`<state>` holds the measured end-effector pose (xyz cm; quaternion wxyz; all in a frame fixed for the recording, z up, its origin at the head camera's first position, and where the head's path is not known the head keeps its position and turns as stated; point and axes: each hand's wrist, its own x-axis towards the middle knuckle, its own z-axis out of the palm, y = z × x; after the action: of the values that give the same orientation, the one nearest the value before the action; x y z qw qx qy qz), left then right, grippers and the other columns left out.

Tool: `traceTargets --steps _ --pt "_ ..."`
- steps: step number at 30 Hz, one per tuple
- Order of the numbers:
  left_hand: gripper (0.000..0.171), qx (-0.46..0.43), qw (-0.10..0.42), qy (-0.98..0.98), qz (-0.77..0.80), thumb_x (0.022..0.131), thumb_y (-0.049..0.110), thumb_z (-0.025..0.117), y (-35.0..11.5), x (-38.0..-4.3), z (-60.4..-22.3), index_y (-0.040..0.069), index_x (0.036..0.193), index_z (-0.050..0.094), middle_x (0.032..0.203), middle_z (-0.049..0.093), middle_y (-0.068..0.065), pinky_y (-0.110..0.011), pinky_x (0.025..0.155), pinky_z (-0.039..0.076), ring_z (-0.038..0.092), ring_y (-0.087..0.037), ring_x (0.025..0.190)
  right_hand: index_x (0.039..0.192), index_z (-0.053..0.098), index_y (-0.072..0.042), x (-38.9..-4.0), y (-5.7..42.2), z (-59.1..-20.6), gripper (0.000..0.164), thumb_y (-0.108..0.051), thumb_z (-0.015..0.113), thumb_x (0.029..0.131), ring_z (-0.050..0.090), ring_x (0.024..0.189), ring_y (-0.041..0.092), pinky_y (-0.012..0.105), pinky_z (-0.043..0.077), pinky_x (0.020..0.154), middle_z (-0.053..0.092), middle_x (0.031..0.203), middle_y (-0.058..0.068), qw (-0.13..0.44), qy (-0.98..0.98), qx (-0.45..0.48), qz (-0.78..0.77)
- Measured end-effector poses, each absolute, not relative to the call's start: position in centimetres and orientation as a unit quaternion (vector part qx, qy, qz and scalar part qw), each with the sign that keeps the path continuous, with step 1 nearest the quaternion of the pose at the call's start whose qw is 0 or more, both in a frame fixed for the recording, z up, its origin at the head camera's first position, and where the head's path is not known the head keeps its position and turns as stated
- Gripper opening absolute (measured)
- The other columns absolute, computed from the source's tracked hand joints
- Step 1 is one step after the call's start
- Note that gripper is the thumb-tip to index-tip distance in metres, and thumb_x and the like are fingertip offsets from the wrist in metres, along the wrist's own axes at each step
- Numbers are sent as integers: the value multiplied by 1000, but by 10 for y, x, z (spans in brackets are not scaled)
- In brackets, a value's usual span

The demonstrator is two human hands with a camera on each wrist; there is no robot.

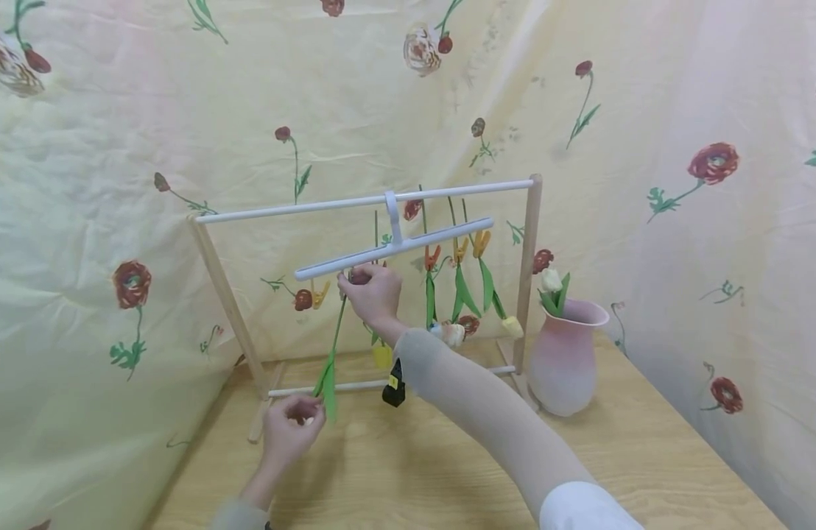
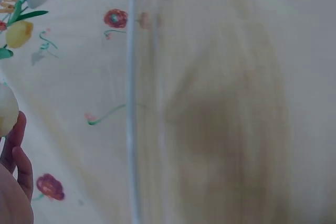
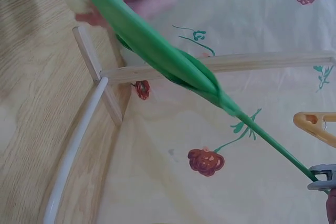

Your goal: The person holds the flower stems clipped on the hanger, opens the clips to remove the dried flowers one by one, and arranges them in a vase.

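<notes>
A white tulip with a green stem and leaves (image 3: pixel 173 61) hangs head-down between my hands, its bloom (image 2: pixel 6 109) low. My left hand (image 1: pixel 292 430) holds it at the bloom, thumb and fingers curled around. Higher up, my right hand (image 1: pixel 375 294) is at the stem's top end, just under the tilted white hanger (image 1: pixel 342 263). A grey clothespin (image 3: pixel 321 178) sits on the stem there, with a right fingertip (image 3: pixel 332 207) against it. Beside it hangs a yellow-orange clothespin (image 1: pixel 319 296) with no flower in it.
The hanger hooks over the top bar (image 1: pixel 282 208) of a wooden rack (image 1: pixel 225 294). Several tulips hang from its right half by clothespins, including a pale yellow one (image 1: pixel 512 327). A pink-white vase (image 1: pixel 563 368) with a white tulip (image 1: pixel 551 280) stands right on the wooden table (image 1: pixel 646 456).
</notes>
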<state>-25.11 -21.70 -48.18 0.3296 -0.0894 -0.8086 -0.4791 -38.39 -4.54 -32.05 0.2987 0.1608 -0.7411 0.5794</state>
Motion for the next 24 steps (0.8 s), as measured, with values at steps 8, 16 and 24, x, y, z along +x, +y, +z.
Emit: traceTargets --steps 8,16,24 --pt "27 -118 307 -807 -491 72 -16 79 -234 -228 -513 9 80 75 66 71 -1 -22 56 48 58 1 61 92 83 -5 -381 -43 -319 12 -17 84 90 80 79 22 26 64 73 82 87 10 296 -747 165 572" --pt "31 -238 317 -793 -463 66 -20 78 -258 -220 -533 8 78 73 63 68 0 -21 49 44 58 0 56 91 83 -6 -381 -41 -318 13 -20 85 90 79 78 21 30 64 74 82 86 9 293 -754 164 564" --pt "35 -322 265 -821 -391 69 -12 83 -254 -225 -511 19 84 78 69 72 11 -20 54 47 60 4 63 89 83 -7 -380 -40 -319 14 -21 86 90 79 77 19 27 63 71 82 86 8 294 -752 168 566"
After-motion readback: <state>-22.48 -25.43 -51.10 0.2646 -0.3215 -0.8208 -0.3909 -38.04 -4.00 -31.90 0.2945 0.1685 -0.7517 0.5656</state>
